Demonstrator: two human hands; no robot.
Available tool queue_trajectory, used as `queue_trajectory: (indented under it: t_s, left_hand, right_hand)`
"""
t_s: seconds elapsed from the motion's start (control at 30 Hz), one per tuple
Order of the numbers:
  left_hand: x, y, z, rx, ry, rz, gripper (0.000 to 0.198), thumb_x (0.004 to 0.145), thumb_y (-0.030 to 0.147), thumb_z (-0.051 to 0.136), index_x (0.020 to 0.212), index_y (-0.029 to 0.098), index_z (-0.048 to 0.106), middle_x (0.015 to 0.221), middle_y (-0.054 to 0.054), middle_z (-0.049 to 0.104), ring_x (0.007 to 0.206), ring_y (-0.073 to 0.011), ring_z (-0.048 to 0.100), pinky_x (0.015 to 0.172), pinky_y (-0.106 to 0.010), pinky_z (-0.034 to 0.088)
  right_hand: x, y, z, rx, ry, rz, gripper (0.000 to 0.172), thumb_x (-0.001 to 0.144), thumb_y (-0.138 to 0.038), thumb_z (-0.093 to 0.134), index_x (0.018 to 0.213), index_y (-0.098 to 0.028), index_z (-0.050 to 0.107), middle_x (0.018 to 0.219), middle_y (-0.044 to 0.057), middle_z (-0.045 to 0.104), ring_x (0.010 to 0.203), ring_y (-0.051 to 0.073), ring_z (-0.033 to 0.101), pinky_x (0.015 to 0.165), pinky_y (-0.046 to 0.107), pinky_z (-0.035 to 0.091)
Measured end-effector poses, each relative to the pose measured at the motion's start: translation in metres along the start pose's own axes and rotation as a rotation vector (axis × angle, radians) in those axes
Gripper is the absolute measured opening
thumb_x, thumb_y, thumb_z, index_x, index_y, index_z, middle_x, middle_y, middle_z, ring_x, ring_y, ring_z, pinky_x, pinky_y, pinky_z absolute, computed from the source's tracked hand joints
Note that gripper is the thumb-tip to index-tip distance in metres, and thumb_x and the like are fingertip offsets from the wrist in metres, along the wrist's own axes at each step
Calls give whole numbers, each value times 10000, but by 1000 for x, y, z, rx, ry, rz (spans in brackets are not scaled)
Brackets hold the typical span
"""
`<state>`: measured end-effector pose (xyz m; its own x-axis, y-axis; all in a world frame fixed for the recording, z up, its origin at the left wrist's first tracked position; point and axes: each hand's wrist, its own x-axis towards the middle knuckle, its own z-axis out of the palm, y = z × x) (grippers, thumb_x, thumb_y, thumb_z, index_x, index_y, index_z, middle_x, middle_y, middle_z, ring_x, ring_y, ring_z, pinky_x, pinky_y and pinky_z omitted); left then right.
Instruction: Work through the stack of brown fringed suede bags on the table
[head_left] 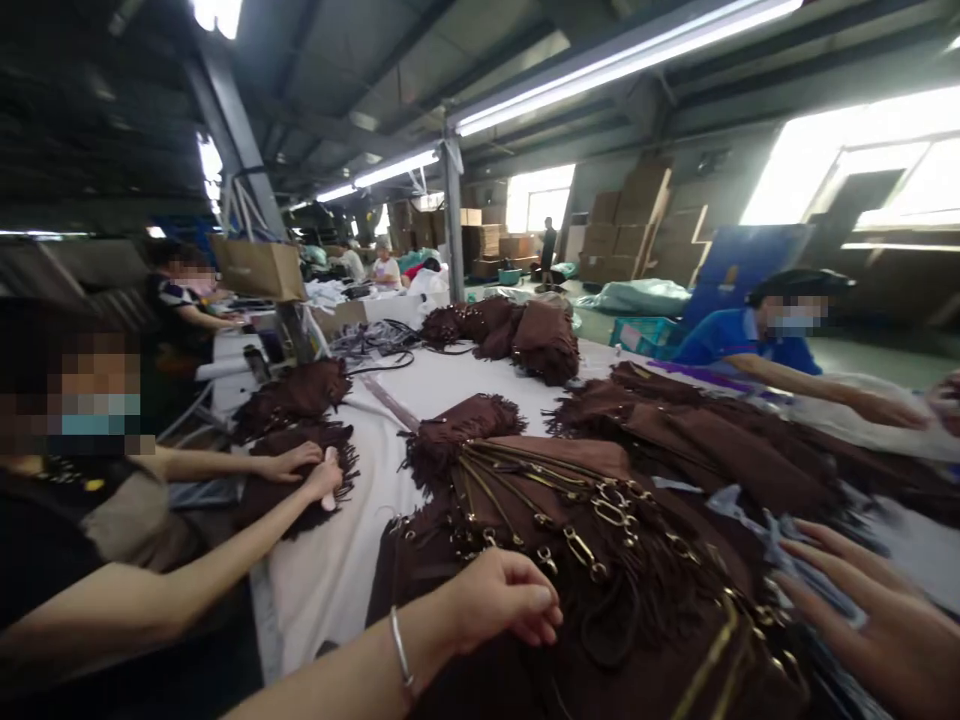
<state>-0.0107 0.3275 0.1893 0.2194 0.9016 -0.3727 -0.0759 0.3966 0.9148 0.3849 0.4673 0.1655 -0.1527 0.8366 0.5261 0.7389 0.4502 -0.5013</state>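
My left hand (517,602), with a silver bangle on the wrist, hovers over a heap of brown fringed bags (540,640). Its fingers are curled in, and I see nothing held in them. Gold zippers (510,462) and gold-coloured clasps (581,550) lie across the heap just beyond that hand. On the right, my right hand (877,610) is open with fingers stretched out. It is over crumpled grey-blue plastic strips (806,560); whether it touches them I cannot tell.
More brown fringed pieces (690,430) lie at right and a stack (547,340) at the far side of the white table (382,450). A co-worker's hands (311,475) work on a brown piece at left. Another co-worker in blue (720,340) reaches in from the right.
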Motion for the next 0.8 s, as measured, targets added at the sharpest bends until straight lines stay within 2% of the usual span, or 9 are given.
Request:
queue_trajectory:
  t_s: [0.1,0.13,0.2,0.27,0.33,0.5,0.63,0.73,0.8]
  left_hand:
    - [4,-15,-63,-116,547,20,220,751,365,634,813,156,602,836,-70,669,733,-152,626,636,-232,462]
    - [11,-20,-84,-150,676,-1,213,771,362,618,843,163,592,874,-69,665,784,-149,621,667,-225,461]
    - [28,-28,-121,-204,744,-65,223,819,381,564,898,173,578,973,-79,659,878,-153,612,733,-231,465]
    - [47,-34,-148,-251,714,-148,273,848,433,522,944,183,573,1037,-92,652,928,-170,610,760,-257,479]
    - [64,-36,-167,-285,666,-242,344,848,506,506,973,192,573,1036,-103,654,920,-192,617,742,-285,498]
    - [93,-34,-194,-304,539,-475,495,815,636,495,926,160,572,829,-126,651,678,-199,620,546,-260,473]
    - [106,-33,-201,-308,447,-515,466,802,619,550,803,153,564,601,-58,587,428,-120,483,375,-201,298]
    - [116,-29,-201,-333,391,-475,455,769,617,605,757,166,553,499,10,518,318,-60,314,332,-193,161]
    - [124,-22,-199,-374,329,-440,464,752,629,616,752,167,569,497,21,525,307,-46,282,328,-193,129]
  right_hand:
    - [36,-67,40,-81,-171,-153,435,771,-593,540,1055,-286,659,1321,120,560,1150,345,576,1025,518,430]
    - [47,-86,55,-93,-201,-176,457,790,-588,524,1071,-254,658,1325,118,555,1159,335,573,1029,512,436]
    - [67,-115,85,-114,-263,-193,497,822,-588,491,1091,-206,659,1323,128,554,1193,320,550,1039,497,434]
    - [84,-133,116,-126,-324,-196,529,849,-585,459,1108,-170,661,1314,148,560,1220,307,529,1061,475,417]
    - [99,-144,144,-139,-400,-195,562,866,-591,433,1132,-148,655,1308,153,572,1242,298,510,1087,458,388]
    - [119,-149,193,-263,-634,-102,635,882,-622,356,1239,-157,602,1346,123,570,1272,317,486,1085,492,371]
    - [117,-138,208,-271,-766,-11,719,848,-686,356,1308,-171,555,1392,108,534,1287,340,468,1077,520,366]
    - [120,-126,206,-161,-815,48,761,833,-699,380,1345,-156,525,1399,121,525,1288,317,477,1115,466,335]
    - [125,-117,203,-90,-841,111,751,814,-699,429,1351,-183,527,1387,112,539,1288,317,480,1126,461,320]
